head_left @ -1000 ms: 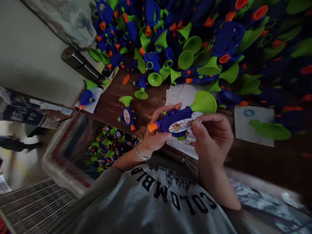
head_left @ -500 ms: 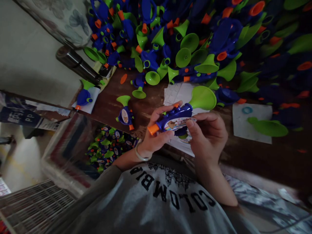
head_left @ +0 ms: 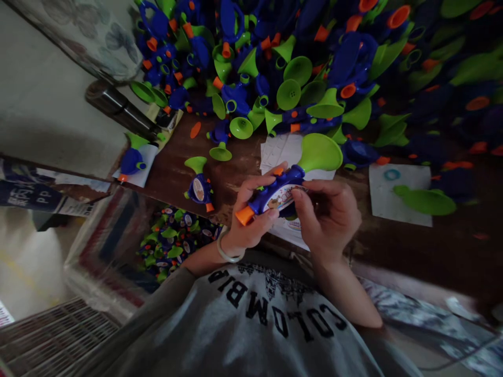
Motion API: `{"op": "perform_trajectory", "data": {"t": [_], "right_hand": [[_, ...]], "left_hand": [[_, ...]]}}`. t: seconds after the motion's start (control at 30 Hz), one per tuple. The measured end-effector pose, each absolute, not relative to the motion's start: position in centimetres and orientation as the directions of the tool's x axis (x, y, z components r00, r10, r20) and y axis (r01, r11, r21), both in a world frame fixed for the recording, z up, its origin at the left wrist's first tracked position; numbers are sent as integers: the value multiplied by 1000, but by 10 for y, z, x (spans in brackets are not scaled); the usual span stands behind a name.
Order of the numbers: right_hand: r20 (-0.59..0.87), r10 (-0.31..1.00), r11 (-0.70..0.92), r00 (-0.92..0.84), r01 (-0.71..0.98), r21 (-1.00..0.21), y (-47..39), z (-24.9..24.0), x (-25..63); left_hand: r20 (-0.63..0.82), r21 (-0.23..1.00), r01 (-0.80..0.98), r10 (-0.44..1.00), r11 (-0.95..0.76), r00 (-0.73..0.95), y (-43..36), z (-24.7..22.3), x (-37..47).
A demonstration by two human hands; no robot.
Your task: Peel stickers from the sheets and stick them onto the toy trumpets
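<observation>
A blue toy trumpet with a green bell and an orange mouthpiece is in front of my chest. My left hand is wrapped round its mouthpiece end, thumb on the near side. Thumb and index finger of my right hand press at the right end of the oval picture sticker on the trumpet's side. White sheets lie beneath the trumpet, partly hidden by it and my hands. To the left, a smaller-looking trumpet with an oval sticker rests on the brown table.
Many blue and green trumpets are heaped across the table's back. A dark bottle lies at the left. Below the left edge is a box of stickered trumpets. A paper with a green piece is at right.
The sticker now lies flatter against the trumpet's side, and my right finger and thumb have closed in on its end. The whole view has shifted slightly.
</observation>
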State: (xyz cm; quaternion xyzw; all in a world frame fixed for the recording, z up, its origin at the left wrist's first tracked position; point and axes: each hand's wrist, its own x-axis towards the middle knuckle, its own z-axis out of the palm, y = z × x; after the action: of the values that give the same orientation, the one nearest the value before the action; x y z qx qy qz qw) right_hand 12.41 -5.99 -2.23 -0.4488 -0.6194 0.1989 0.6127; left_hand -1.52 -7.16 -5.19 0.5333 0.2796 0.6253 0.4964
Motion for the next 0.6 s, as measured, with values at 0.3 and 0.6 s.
{"op": "perform_trajectory", "data": {"t": [0.3, 0.6], "right_hand": [[561, 826, 351, 49, 735, -581, -24, -50, 178], [-60, 977, 194, -205, 971, -142, -29, -70, 200]], "left_hand": [[558, 751, 409, 829, -519, 27, -80, -50, -61], [194, 268, 886, 922, -379, 335, -90, -88, -169]]}}
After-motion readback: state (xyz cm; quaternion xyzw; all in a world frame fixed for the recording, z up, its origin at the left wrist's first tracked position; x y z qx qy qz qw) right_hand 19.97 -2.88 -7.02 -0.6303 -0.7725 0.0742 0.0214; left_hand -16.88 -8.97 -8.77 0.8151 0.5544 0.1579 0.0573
